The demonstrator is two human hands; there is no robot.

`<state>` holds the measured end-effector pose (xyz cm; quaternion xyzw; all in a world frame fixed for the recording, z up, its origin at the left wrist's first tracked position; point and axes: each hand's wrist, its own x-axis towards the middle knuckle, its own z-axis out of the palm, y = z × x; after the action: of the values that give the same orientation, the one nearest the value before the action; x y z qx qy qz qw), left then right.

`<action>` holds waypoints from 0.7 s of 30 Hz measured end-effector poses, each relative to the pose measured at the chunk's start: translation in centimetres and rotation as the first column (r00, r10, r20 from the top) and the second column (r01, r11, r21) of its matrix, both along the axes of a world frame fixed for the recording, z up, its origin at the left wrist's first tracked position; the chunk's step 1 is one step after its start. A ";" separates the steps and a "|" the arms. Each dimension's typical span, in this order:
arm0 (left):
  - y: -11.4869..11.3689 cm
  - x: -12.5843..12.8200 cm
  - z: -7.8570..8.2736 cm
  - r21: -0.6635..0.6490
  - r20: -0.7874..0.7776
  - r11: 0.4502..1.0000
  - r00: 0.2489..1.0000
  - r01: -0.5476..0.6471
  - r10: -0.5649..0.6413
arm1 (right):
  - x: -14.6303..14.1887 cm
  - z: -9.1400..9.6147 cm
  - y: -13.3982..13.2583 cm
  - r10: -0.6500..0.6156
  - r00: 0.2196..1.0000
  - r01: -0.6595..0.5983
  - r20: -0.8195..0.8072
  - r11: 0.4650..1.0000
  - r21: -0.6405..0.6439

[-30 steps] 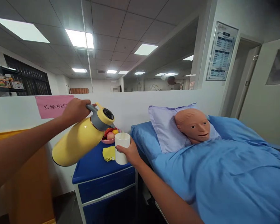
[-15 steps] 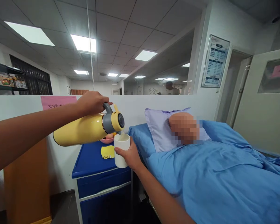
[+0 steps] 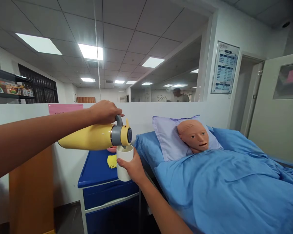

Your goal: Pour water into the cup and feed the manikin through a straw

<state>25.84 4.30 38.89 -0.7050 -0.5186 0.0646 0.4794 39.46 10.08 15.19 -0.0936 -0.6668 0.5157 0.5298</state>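
My left hand (image 3: pixel 104 111) is closed round the grey handle of a yellow thermos jug (image 3: pixel 92 137), which lies nearly level with its spout over a white cup (image 3: pixel 124 162). My right hand (image 3: pixel 133 168) grips that cup from the right side, holding it above the front edge of a blue bedside cabinet (image 3: pixel 95 170). A yellow cloth (image 3: pixel 111 161) and a pink fruit bowl (image 3: pixel 111 149) sit on the cabinet behind the cup, mostly hidden by the jug.
A training manikin (image 3: pixel 193 135) lies in the bed on a lilac pillow (image 3: pixel 169 139) under a blue sheet (image 3: pixel 229 185). A white partition (image 3: pixel 21 112) with a pink sign runs behind. An orange cabinet (image 3: pixel 30 191) stands at left. A person (image 3: pixel 178 95) is far behind the glass.
My left hand has tipped the jug from a steep slant to nearly level, bringing its spout down over the cup. The cup has stayed in my right hand.
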 end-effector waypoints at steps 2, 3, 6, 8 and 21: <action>-0.2 0.4 0.1 -0.007 -0.022 1.000 1.000 -0.021 0.020 | 0.0 -0.1 0.0 -0.021 0.999 0.022 0.034 0.999 -0.030; -0.2 0.6 0.2 -0.011 -0.031 0.999 0.999 -0.030 0.030 | 0.0 -0.2 0.0 -0.031 0.999 0.033 0.041 0.999 -0.040; -0.4 1.2 0.4 -0.041 -0.055 0.998 0.997 -0.054 0.051 | 0.1 -0.3 -0.1 -0.019 0.999 0.020 0.029 0.999 -0.040; -0.4 1.6 0.4 -0.068 -0.069 0.995 0.995 -0.071 0.066 | 0.1 -0.3 -0.3 -0.008 1.000 0.009 0.021 0.999 -0.037; -1.2 2.8 1.1 -0.116 -0.104 0.987 0.990 -0.110 0.098 | 0.4 -0.2 -0.8 -0.075 0.997 0.078 0.034 0.994 -0.081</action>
<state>28.63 3.14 39.98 -0.7008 -0.5257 0.1555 0.4565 39.87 9.26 15.00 -0.1488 -0.6491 0.5206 0.5343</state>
